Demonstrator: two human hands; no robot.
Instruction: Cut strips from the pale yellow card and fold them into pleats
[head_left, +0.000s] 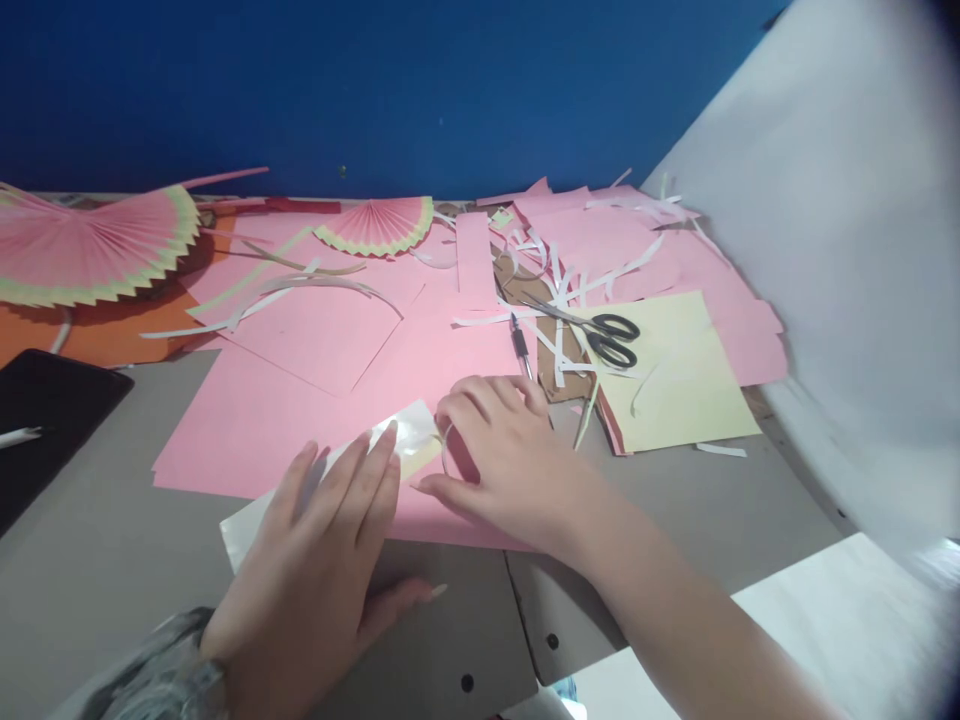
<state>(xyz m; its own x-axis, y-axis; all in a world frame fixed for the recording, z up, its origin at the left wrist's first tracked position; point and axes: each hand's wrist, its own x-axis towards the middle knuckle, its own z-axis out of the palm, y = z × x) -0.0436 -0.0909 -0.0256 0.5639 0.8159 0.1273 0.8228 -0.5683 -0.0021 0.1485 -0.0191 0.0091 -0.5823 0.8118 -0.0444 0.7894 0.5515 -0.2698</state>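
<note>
- Two bare hands are at work over large, flat pink paper sheets (202,440) on a grey counter (450,640).
- Left hand (300,575): laid flat, fingers extended and near one another, thumb spread. It presses on a glossy whitish strip of film or paper (244,528), which lies slanted across the near edge of the pink paper.
- Right hand (517,470): fingers curled, thumb apart from them, at the far end of the strip. A thin, pale curved rim (445,452) shows inside the curl; whether the hand is clamped on it cannot be told.
- Risk: the strip may crease or skew, in my judgement, if the two hands pull unevenly or the left palm slides.
- Risk: should the strip be adhesive, which is not confirmed, it could catch the pink sheet beneath and tear it on lifting.
- Risk: the black-and-clear pen (520,343) lies just beyond the right fingers; a forward sweep could roll it.
- Risk: black-handled scissors (581,321) rest partly on a pale yellow paper sheet (682,370), among loose white paper strips (559,345); a reach there could snag the scraps or meet the blades.
- Containers: none identified. Papers, pen and scissors lie loose. A pleated pink paper fan with yellow edging (379,225) sits behind, likewise uncontained.
</note>
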